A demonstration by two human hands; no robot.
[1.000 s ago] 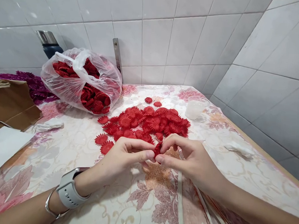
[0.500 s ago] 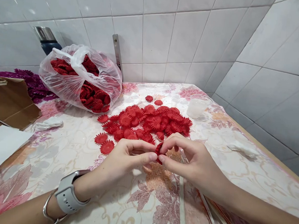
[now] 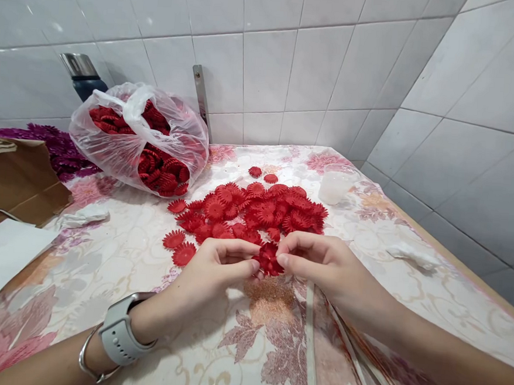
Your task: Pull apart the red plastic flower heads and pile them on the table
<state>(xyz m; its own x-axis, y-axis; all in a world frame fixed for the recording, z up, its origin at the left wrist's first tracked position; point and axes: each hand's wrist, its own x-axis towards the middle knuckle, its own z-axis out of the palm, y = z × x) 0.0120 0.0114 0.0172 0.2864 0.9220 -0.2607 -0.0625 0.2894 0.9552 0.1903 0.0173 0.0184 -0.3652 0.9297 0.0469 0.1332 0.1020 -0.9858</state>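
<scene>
Between my two hands is a red fabric flower piece [image 3: 270,260], its petals spread and facing up. My left hand [image 3: 221,266] pinches its left edge between thumb and fingers, and a watch and a bracelet circle that wrist. On the opposite edge, my right hand [image 3: 318,261] grips the petals with thumb and forefinger. Just beyond my fingers lies a heap of red flower pieces [image 3: 256,207] with jagged petal edges. Two loose flower pieces [image 3: 184,254] rest left of the heap, near my left hand.
A clear plastic bag [image 3: 105,152] full of red pieces stands at the back left, before a dark bottle [image 3: 86,81]. Purple flowers [image 3: 62,146] and a cardboard box [image 3: 20,182] are far left. A translucent cup [image 3: 334,186] sits right of the heap; thin strips [image 3: 359,364] lie under my right arm.
The flower piece was stacked edge-on and pressed together between my fingertips; now it is opened out with its petals facing up. My hands have moved slightly apart.
</scene>
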